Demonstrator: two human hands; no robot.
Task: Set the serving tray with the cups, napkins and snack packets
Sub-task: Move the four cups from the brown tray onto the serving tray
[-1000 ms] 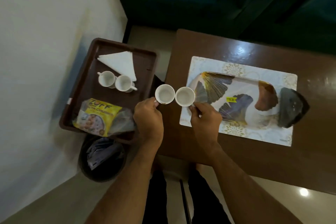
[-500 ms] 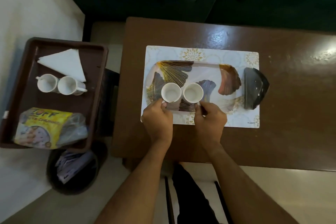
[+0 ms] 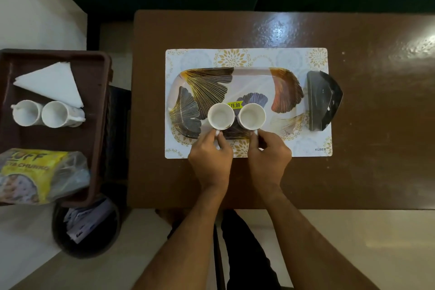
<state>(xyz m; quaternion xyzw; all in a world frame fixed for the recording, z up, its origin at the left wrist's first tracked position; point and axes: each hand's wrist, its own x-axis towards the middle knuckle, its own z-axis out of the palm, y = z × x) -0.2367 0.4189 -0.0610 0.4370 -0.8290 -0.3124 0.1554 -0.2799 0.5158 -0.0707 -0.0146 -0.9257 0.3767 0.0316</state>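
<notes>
Two white cups stand side by side on the leaf-patterned serving tray point(image 3: 254, 80). My left hand point(image 3: 211, 155) pinches the handle of the left cup point(image 3: 220, 116), and my right hand point(image 3: 268, 153) pinches the handle of the right cup point(image 3: 251, 116). The tray lies on a white and gold placemat point(image 3: 313, 146). On the left, a brown crate point(image 3: 98, 106) holds two more white cups point(image 3: 42, 113), a folded white napkin point(image 3: 54, 83) and a yellow snack packet point(image 3: 35, 174).
A black holder point(image 3: 323, 100) sits at the tray's right end on the brown table point(image 3: 376, 125). A dark bin point(image 3: 87, 231) with wrappers stands on the floor below the crate. A dark green sofa runs along the far side.
Both hands carried the two cups from beside the crate rightward over the tray and lowered them near its front middle. My view shifted right with them.
</notes>
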